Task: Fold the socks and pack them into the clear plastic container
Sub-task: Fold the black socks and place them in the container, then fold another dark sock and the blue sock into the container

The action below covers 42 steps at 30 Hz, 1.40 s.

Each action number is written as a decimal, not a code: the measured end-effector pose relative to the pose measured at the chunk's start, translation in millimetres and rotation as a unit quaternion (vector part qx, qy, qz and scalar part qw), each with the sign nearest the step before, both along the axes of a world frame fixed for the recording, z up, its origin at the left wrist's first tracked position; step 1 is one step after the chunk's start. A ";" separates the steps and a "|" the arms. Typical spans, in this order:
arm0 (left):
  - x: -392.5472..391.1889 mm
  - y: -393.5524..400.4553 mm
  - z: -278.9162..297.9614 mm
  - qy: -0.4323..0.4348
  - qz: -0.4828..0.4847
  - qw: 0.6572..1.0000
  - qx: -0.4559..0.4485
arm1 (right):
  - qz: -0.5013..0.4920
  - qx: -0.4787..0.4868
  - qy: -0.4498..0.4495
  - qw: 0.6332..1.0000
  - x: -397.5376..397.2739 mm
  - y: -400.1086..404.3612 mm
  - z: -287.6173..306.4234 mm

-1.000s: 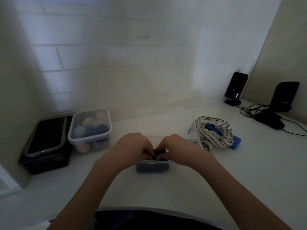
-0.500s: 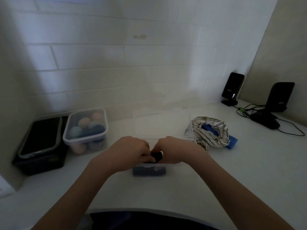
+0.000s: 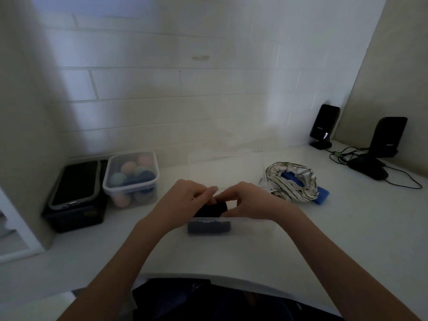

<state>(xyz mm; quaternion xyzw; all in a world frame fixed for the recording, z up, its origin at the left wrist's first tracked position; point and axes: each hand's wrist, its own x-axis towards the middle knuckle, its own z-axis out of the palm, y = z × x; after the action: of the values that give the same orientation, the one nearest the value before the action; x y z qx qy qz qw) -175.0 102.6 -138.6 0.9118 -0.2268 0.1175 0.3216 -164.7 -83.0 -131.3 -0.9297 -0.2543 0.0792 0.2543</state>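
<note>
A clear plastic container [image 3: 252, 224] stands in the middle of the white counter, close in front of me. A dark blue folded sock [image 3: 208, 227] shows through its near wall. Above the container's near edge, my left hand [image 3: 183, 200] and my right hand [image 3: 250, 200] together pinch a black folded sock [image 3: 212, 210] from either side. To the right lie a striped sock bundle [image 3: 291, 180] and a blue sock [image 3: 320, 193] partly under it.
A lidded clear box of pastel sock balls [image 3: 130, 177] and a black box with a dark lid [image 3: 76, 193] sit at the back left. Two black speakers [image 3: 324, 125] with cables [image 3: 393, 174] stand at the back right. Tiled wall behind.
Both hands have lifted slightly and spread a little, showing more of the black sock between them. The dark blue sock now sits behind the container's near wall.
</note>
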 end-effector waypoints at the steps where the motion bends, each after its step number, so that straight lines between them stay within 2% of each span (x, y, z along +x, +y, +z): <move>1: -1.2 -0.1 0.6 -0.002 0.009 1.000 -0.025 | -0.003 0.013 0.005 1.000 -0.9 -1.2 1.2; 4: -3.8 0.7 2.7 -0.015 0.032 0.998 -0.055 | -0.034 0.065 0.016 0.997 -5.5 -5.7 7.2; 8: -5.0 0.8 1.3 -0.006 0.048 0.995 -0.090 | -0.075 0.140 -0.036 0.987 -7.4 -25.0 13.3; 11: -5.3 -4.7 0.6 -0.015 0.057 0.994 -0.096 | -0.136 0.246 -0.076 0.957 -8.3 -50.3 13.4; 13: -5.3 -11.0 0.6 -0.026 0.060 0.993 -0.100 | -0.219 0.274 -0.160 0.923 -6.9 -73.8 8.7; 16: -6.6 -28.2 2.5 -0.036 0.043 0.994 -0.098 | -0.358 0.193 -0.252 0.878 0.5 -118.7 -8.6; 18: -7.5 -43.8 4.0 -0.038 0.023 0.997 -0.070 | -0.421 0.111 -0.213 0.875 8.9 -145.4 -25.1; 20: -5.8 -58.9 5.0 -0.024 0.007 0.999 -0.038 | -0.461 0.095 -0.109 0.875 14.6 -157.8 -40.8; 21: -3.4 -65.6 5.1 -0.016 0.002 0.999 -0.030 | -0.462 0.103 -0.065 0.879 16.3 -160.2 -48.0; 23: 2.0 -76.4 4.6 -0.016 0.004 1.000 -0.024 | -0.433 0.099 -0.036 0.895 16.2 -158.9 -60.6; 27: 9.8 -97.8 7.1 -0.045 -0.004 0.999 0.001 | -0.391 0.053 -0.097 0.914 9.4 -146.3 -60.9; 31: 31.2 -122.6 14.5 -0.057 -0.015 0.998 -0.005 | -0.301 -0.047 -0.182 0.935 1.4 -134.2 -52.4; 33: 46.4 -137.4 18.1 -0.066 -0.016 0.998 -0.002 | -0.255 -0.049 -0.191 0.947 1.3 -134.2 -54.7; 34: 52.8 -145.5 19.3 -0.062 -0.021 0.998 0.006 | -0.235 -0.010 -0.189 0.953 -0.1 -133.7 -54.2; 36: 62.2 -161.7 18.1 -0.041 -0.040 0.997 0.058 | -0.227 0.181 -0.153 0.944 -3.8 -132.9 -46.8; 38: 68.7 -174.5 13.7 -0.035 -0.073 0.983 0.168 | -0.299 0.356 -0.138 0.874 1.5 -136.5 -39.0; 39: 70.2 -179.5 11.6 -0.036 -0.080 0.971 0.223 | -0.352 0.376 -0.161 0.842 8.8 -141.8 -37.2; 40: 70.5 -183.5 9.9 -0.037 -0.080 0.960 0.267 | -0.397 0.352 -0.191 0.826 17.6 -148.7 -36.8; 42: 68.6 -189.2 8.3 -0.040 -0.075 0.945 0.315 | -0.452 0.232 -0.214 0.834 36.1 -161.9 -38.7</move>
<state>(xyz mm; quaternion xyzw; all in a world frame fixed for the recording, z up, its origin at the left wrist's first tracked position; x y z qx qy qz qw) -106.4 -86.6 -130.4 0.9415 -0.3327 0.0516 0.0167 -128.6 -244.9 -170.0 -0.8484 0.1356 -0.3067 0.4096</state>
